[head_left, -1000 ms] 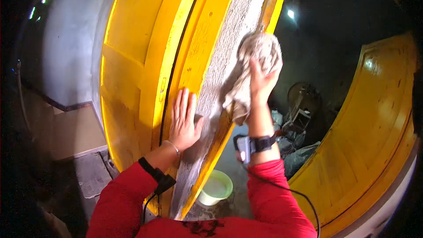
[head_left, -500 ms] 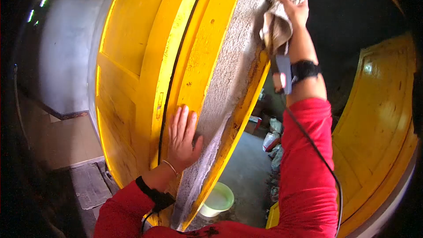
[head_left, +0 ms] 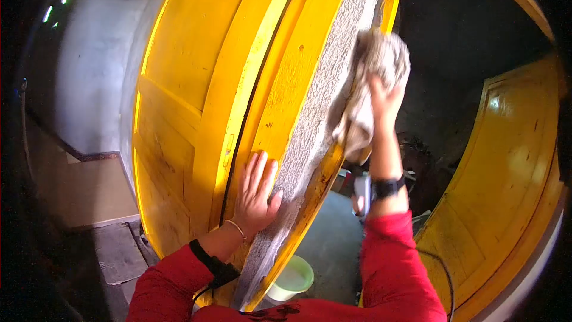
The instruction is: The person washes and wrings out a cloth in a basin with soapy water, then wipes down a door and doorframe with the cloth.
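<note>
A bunched, pale grey-brown cloth (head_left: 381,59) is gripped in my right hand (head_left: 386,100), pressed to the yellow wooden frame (head_left: 390,0) at the edge of the doorway. The cloth hides part of that frame, and its lower end hangs loose and blurred. My left hand (head_left: 257,194) rests flat with fingers stretched on another yellow frame board (head_left: 292,83). Between the two yellow boards runs a strip of rough whitish plaster (head_left: 319,77).
A yellow door panel (head_left: 173,83) stands at the left and another yellow door (head_left: 494,173) at the right. On the floor beyond the frame sits a light green basin (head_left: 292,277). A cable (head_left: 444,265) hangs by my right arm.
My right hand has slid down along the frame with the cloth. My left hand stays flat on the board, and the view has shifted slightly.
</note>
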A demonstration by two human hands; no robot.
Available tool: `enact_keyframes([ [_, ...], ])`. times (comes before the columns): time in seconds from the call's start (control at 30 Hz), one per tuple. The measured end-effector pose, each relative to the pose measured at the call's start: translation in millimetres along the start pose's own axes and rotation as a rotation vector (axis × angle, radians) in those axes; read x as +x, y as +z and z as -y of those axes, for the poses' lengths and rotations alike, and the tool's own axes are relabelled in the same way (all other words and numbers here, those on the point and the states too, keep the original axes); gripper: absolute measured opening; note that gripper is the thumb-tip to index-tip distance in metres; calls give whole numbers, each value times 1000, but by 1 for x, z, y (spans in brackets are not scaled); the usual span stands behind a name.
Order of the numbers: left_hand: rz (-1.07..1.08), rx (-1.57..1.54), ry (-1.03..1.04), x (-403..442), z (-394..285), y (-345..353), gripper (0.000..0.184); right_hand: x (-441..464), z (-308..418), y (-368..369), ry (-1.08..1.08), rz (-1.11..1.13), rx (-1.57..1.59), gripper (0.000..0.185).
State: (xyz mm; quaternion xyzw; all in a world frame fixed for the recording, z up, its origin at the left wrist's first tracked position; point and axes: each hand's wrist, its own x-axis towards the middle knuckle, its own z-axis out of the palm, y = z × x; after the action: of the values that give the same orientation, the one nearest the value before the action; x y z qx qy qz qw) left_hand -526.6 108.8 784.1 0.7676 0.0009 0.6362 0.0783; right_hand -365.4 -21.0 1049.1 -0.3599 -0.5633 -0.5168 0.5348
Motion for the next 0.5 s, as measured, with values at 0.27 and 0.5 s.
enact_keyframes([
  [0.27, -71, -95, 8, -1, 5, 6, 55, -49, 2, -3, 269, -128, 21, 59],
  [0.5, -45, -21, 66, 1, 7, 0, 52, 136, -39, 16, 344, -146, -461, 71],
])
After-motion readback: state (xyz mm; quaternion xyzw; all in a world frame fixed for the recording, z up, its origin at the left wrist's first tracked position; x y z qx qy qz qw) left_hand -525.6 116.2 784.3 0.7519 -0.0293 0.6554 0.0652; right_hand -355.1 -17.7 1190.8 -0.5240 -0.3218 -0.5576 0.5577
